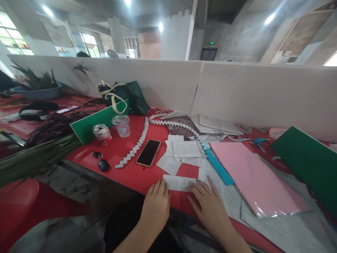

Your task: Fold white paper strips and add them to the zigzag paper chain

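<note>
A folded strip of printed white paper (179,182) lies flat near the front edge of the red table. My left hand (157,202) rests at its left end, fingers stretched and close together. At the right end, my right hand (207,198) touches the paper with its fingers spread. Just beyond lies a loose pile of printed paper pieces (186,149). A zigzag chain of folded white paper (139,144) curves around the pile and a phone (149,152). Its right end reaches a long blue object (219,168) whose kind I cannot make out.
To the left are car keys (103,164), a can (102,134), a plastic cup (121,125) and a green board (91,126). A dark green bag (134,96) stands behind. On the right lie a pink folder (258,177) and another green board (308,168). A white partition (250,93) closes the back.
</note>
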A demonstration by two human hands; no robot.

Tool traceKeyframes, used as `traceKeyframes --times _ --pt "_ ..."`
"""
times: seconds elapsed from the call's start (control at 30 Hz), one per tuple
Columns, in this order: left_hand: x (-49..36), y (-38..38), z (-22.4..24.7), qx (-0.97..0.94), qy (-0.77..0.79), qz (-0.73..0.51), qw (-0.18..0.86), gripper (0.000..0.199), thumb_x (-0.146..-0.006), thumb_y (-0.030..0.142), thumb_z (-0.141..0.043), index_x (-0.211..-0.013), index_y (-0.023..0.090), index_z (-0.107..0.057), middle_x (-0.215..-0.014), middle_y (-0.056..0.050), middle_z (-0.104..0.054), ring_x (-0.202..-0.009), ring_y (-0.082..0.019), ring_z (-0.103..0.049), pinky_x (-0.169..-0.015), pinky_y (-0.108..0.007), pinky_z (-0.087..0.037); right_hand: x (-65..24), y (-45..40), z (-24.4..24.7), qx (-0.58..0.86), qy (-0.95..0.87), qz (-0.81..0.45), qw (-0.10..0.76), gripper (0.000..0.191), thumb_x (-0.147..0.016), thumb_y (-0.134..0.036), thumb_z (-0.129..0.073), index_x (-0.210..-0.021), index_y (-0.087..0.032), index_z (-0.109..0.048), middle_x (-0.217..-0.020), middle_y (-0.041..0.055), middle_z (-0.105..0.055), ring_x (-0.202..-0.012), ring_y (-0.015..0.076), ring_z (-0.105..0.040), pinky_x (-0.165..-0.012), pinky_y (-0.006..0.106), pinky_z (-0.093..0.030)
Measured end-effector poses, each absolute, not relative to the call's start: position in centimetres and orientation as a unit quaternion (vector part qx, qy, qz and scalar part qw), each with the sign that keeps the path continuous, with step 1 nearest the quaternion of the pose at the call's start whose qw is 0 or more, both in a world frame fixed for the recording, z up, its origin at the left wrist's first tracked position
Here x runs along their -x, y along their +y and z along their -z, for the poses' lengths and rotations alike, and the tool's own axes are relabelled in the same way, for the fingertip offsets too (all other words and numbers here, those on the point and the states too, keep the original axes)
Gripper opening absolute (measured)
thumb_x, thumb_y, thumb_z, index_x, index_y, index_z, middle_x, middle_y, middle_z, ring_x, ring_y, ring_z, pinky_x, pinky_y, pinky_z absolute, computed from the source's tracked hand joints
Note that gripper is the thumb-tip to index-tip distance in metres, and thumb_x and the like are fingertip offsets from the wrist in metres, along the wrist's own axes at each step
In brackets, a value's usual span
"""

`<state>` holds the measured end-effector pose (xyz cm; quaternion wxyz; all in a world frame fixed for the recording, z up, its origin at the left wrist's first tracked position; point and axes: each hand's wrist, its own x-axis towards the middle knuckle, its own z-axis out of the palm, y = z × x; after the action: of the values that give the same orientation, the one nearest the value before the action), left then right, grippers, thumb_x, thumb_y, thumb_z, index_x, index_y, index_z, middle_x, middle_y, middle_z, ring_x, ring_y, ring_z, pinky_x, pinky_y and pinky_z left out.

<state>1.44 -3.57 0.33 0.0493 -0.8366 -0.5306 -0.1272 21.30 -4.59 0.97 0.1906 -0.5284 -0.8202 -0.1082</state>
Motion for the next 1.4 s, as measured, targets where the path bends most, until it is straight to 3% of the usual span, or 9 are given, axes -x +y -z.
traceKeyframes --times 0.07,0.13,0.27,0.57,0.73,0.9,1.4 --pt "-2.1 -2.8 -1.4 0.835 -0.541 0.093 0.021 0.031 -0.087 0.018 -0.041 -0.103 0.01 -0.066 -0.11 -0.015 -0.063 -0.1 -0.028 -0.058 -0.085 -0.042 -0.046 -21.2 -3.4 -1.6 0.505 -0.843 0.098 0.159 0.012 -0.088 -0.018 -0.045 -0.086 -0.021 -0.057 -0.088 0.0025 -0.064 -0.09 0.0186 -0.061 -0.101 0.045 -0.035" --pt "-2.6 -2.1 -2.3 0.844 -0.53 0.083 -0.008 0.024 -0.085 0.02 -0.046 -0.093 0.011 -0.067 -0.1 -0.013 -0.063 -0.096 -0.028 -0.056 -0.084 -0.043 -0.045 -21.2 -2.4 -2.1 0.488 -0.859 0.097 0.118 0.01 -0.086 -0.014 -0.048 -0.086 -0.02 -0.055 -0.084 0.0023 -0.062 -0.082 0.0184 -0.061 -0.084 0.038 -0.045" --pt "-2.9 -1.3 -2.8 0.872 -0.47 0.117 -0.069 0.016 -0.085 0.02 -0.051 -0.093 0.016 -0.064 -0.096 -0.007 -0.061 -0.096 -0.024 -0.054 -0.086 -0.04 -0.043 -21.4 -1.6 -2.8 0.448 -0.883 0.126 0.054 0.011 -0.085 -0.01 -0.049 -0.084 -0.02 -0.054 -0.078 0.0028 -0.061 -0.072 0.0186 -0.06 -0.068 0.032 -0.044" --pt "-1.0 0.9 -2.5 0.86 -0.46 0.165 -0.145 0.015 -0.087 0.022 -0.051 -0.082 0.02 -0.065 -0.088 -0.002 -0.058 -0.085 -0.016 -0.055 -0.071 -0.025 -0.043 -22.1 -0.9 -3.1 0.478 -0.868 0.088 0.096 0.017 -0.09 -0.017 -0.041 -0.079 -0.02 -0.054 -0.071 0.0006 -0.058 -0.065 0.0156 -0.057 -0.061 0.028 -0.037" --pt "-0.2 2.0 -2.6 0.84 -0.475 0.196 -0.175 0.018 -0.088 0.023 -0.048 -0.081 0.018 -0.063 -0.087 -0.003 -0.058 -0.085 -0.016 -0.055 -0.074 -0.025 -0.043 -23.1 -0.3 -2.6 0.515 -0.839 -0.025 0.175 0.014 -0.09 -0.019 -0.043 -0.083 -0.02 -0.054 -0.088 0.001 -0.059 -0.071 0.0125 -0.059 -0.062 0.025 -0.042" --pt "-0.6 2.2 -2.6 0.821 -0.521 0.185 -0.144 0.017 -0.09 0.021 -0.044 -0.091 0.018 -0.06 -0.09 -0.005 -0.058 -0.086 -0.018 -0.056 -0.072 -0.027 -0.043 -23.2 0.0 -1.9 0.563 -0.789 -0.082 0.232 0.015 -0.089 -0.023 -0.046 -0.077 -0.02 -0.054 -0.101 0.0028 -0.058 -0.066 0.0111 -0.06 -0.061 0.026 -0.044" --pt "-0.9 1.9 -2.3 0.84 -0.523 0.114 -0.085 0.026 -0.092 0.019 -0.037 -0.095 0.018 -0.063 -0.096 -0.006 -0.056 -0.087 -0.018 -0.055 -0.069 -0.026 -0.044 -22.8 0.2 -1.6 0.601 -0.763 -0.109 0.211 0.02 -0.086 -0.029 -0.048 -0.074 -0.021 -0.061 -0.102 0.003 -0.061 -0.071 0.0133 -0.063 -0.062 0.026 -0.044"
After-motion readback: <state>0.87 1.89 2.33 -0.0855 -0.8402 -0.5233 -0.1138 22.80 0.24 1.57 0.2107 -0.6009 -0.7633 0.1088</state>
